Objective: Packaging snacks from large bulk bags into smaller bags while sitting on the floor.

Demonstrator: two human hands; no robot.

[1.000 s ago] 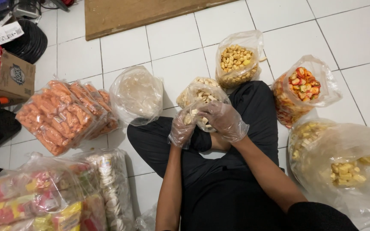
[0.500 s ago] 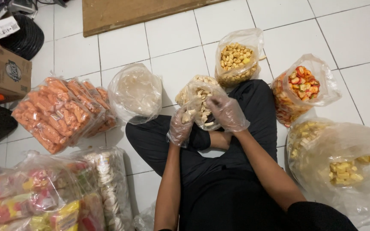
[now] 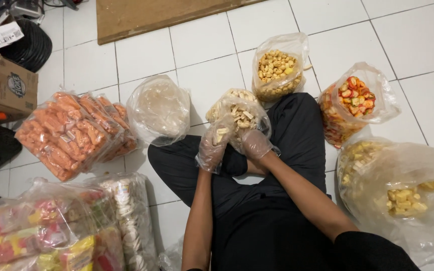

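left gloved hand (image 3: 212, 149) grips clear plastic bag of pale crackers (image 3: 238, 118) | right gloved hand (image 3: 255, 144) grips its near side | black-trousered lap (image 3: 257, 211)

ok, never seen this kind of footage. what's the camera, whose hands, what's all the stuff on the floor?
It is one camera worn on a person's head, looking down at their own lap; they sit cross-legged on a white tiled floor. No robot. Both hands wear thin clear plastic gloves. The left hand and right hand hold a small clear bag of pale snack pieces between them. Around them lie other clear bags: round yellow snacks, red and green pieces, yellow cubes, orange sticks, a pale filled bag, and mixed coloured packs. A cardboard box sits at far left.
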